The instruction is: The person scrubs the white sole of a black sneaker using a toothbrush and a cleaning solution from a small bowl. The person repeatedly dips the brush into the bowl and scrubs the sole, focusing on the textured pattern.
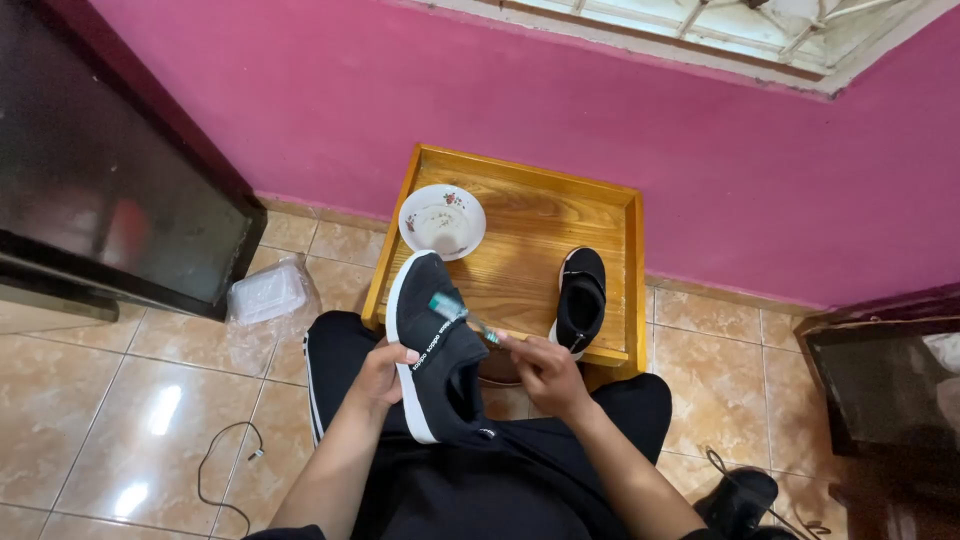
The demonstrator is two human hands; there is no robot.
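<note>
Over the person's lap, the left hand grips the black shoe by its sole edge, long axis running away toward the wooden tray, while the right hand pinches a toothbrush laid across its upper.

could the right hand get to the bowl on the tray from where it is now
Probably yes. The right hand holds a toothbrush against the shoe in the left hand. The bowl sits open on the tray, nothing over it, though the held shoe lies partly between.
</note>
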